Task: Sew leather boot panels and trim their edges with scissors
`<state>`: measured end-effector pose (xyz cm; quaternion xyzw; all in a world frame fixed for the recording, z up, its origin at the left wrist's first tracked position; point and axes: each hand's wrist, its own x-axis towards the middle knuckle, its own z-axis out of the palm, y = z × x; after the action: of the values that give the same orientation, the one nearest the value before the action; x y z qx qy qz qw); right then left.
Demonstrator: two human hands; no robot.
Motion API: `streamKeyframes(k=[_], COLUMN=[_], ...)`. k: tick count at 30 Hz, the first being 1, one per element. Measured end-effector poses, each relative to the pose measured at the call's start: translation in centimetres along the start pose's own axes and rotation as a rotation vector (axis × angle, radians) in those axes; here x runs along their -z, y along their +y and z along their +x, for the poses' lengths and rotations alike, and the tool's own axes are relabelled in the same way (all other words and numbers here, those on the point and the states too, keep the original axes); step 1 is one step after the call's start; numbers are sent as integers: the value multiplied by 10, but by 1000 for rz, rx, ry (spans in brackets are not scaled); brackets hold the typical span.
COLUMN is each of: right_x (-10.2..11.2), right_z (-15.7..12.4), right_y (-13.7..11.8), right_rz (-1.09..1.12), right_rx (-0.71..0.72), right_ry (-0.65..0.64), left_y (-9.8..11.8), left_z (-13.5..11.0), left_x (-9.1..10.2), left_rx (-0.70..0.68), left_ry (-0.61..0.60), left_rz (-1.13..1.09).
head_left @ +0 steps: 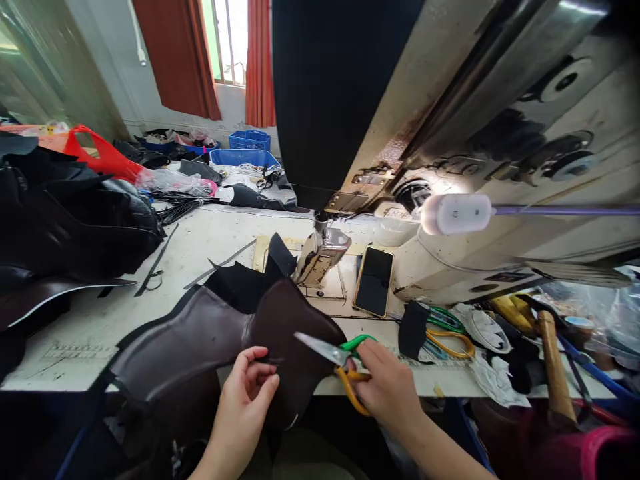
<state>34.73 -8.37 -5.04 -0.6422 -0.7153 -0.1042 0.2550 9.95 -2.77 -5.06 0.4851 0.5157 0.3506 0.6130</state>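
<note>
My right hand is closed around scissors with one green and one orange handle. Their blades point left, over a dark brown leather piece. My left hand is at that piece's lower left side, its fingers curled in; whatever they pinch is too small to make out. The leather continues left as a long, curved brown panel that hangs over the table's front edge. Black lining flaps stick up behind it, close to the sewing machine post.
The sewing machine hangs over the right side, with a lit lamp. A phone lies by the post. More scissors and a wooden-handled tool lie right. Black leather pieces are heaped left; a blue basket stands behind.
</note>
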Motion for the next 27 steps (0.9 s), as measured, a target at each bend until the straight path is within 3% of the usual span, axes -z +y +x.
streamKeyframes(k=[3,6,8,11,13,16,18,20,22,25,27], right_x=[3,3,2,1,1,7,14,23,29,21,7], right_z=[4,9,10,2,-8,-21,-19,-4,20,57,73], right_y=[8,11,16,34,54,79,81,63,28,-43,-87], right_rz=[159,228,154,-22,-75,-36,0,67,257,829,1095], right_rx=[-256,-427,-442,-419,-400,-353,-315,-289,-302,-366,-391], right_ry=[-50,-127,-152,-196,-234,-274,-238,-154,-140,-486,-682], left_y=[-14,-30,-39,-47,-46,-42,-41,-41,-40,-32,-23], left_z=[-13,-26,-33,-42,-47,-52,-54,-54,-51,-43,-40], left_x=[21,38,44,52,60,75,81,81,74,59,52], left_rx=[-205,-472,-596,-763,-831,-829,-847,-888,-865,-695,-497], left_ry=[-113,-68,-35,23,147,376,411,355,304,270,211], left_rz=[423,916,1056,1030,937,782,762,806,848,774,578])
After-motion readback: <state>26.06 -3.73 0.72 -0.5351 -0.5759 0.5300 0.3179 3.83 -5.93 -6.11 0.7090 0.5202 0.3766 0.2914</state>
